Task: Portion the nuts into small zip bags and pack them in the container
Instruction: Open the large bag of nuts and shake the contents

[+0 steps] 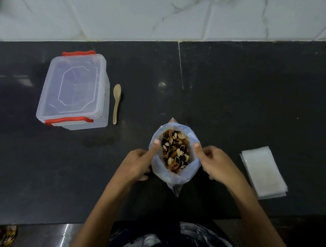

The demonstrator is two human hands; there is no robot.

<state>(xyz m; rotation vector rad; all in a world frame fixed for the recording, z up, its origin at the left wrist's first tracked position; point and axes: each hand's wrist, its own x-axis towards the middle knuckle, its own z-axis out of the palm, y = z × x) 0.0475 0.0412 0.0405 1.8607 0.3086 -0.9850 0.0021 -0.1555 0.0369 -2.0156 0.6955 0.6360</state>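
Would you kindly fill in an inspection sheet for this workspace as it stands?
Surface: dark stone counter, seam down the middle.
Job's things: big bag of nuts open; clear container far left, lid on, red clips; wooden spoon beside it; stack of small zip bags at right, none filled.
Clutter: nothing seen.
Grippers: left hand and right hand each grip the bag's rim, holding it open.
Cables: nothing seen.
Surroundings: white marbled wall tiles behind.

Likely a home kitchen: black stone counter point(251, 99), marble-tiled wall point(152, 14).
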